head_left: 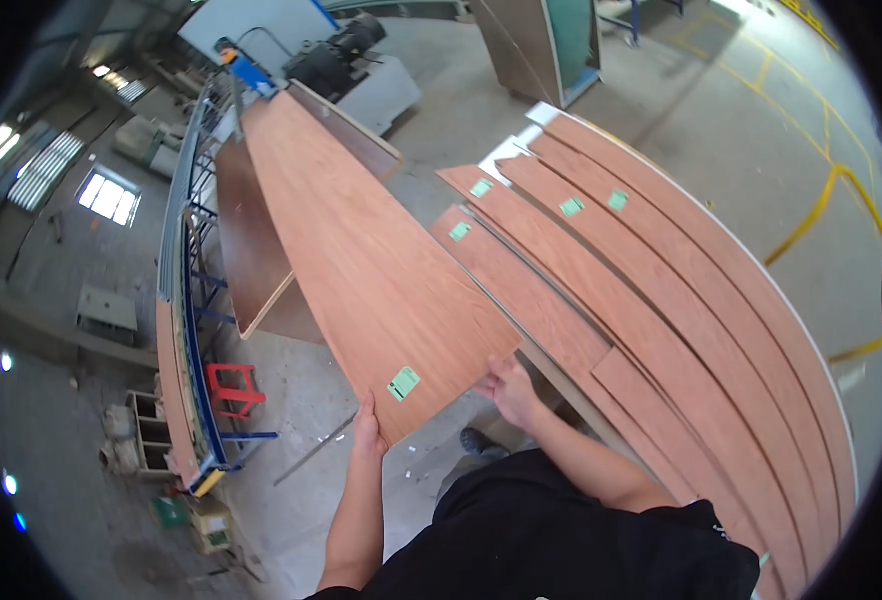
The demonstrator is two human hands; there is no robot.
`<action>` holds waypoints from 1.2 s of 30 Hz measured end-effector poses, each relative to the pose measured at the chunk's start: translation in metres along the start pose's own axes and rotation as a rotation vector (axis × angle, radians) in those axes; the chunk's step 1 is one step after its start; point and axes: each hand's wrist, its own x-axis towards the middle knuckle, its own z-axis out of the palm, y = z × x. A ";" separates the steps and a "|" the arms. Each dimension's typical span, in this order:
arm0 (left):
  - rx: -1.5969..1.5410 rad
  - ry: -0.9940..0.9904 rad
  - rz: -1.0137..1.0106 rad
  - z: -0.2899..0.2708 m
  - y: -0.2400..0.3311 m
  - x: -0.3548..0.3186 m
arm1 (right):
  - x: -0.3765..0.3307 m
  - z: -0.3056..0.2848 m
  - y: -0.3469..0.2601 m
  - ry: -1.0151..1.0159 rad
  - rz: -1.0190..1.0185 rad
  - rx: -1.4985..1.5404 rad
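Hands grasp the near end of a long reddish wood-grain panel: left hand and right hand each in a closed grip on its edge, beside stacked panels.

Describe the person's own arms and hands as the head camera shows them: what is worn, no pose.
Both forearms are bare: no sleeves reach them, and the left hand and right hand wear no gloves. No watch, ring or band shows. A black short-sleeved top covers the torso, its sleeve ending at the right upper arm.
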 end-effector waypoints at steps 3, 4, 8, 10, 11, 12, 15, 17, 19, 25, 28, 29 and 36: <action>0.012 0.039 0.069 0.008 -0.005 -0.005 | -0.001 0.018 0.018 0.109 0.040 0.011; 0.038 0.062 0.074 0.011 -0.010 -0.007 | -0.004 0.022 0.022 0.139 -0.008 0.017; -0.028 0.052 0.079 0.031 -0.045 -0.031 | -0.021 0.029 0.030 0.349 -0.204 0.019; -0.019 0.089 0.047 0.048 -0.058 -0.061 | -0.033 0.020 0.028 0.437 -0.324 -0.013; 0.024 0.115 0.024 0.044 -0.063 -0.068 | -0.044 0.026 0.022 0.432 -0.318 -0.015; 0.004 0.115 0.023 0.045 -0.063 -0.076 | -0.054 0.020 0.019 0.441 -0.345 -0.032; -0.051 -0.119 -0.182 0.041 -0.046 -0.078 | -0.078 -0.011 0.019 0.437 -0.356 -0.077; -0.152 -0.251 -0.280 0.029 -0.005 -0.037 | -0.093 -0.013 0.020 0.474 -0.360 -0.147; -0.210 -0.285 -0.165 0.019 0.032 0.013 | -0.102 -0.011 0.023 0.477 -0.367 -0.135; -0.251 -0.294 -0.079 -0.003 0.061 0.103 | -0.107 -0.004 0.049 0.532 -0.427 -0.176; -0.261 -0.253 -0.057 0.001 0.058 0.078 | -0.117 -0.019 0.060 0.652 -0.425 -0.029; -0.270 -0.239 -0.054 0.000 0.056 0.072 | -0.118 -0.022 0.062 0.659 -0.482 -0.060; -0.275 -0.179 -0.232 -0.011 -0.002 -0.032 | -0.237 -0.058 0.068 0.822 -0.542 -0.223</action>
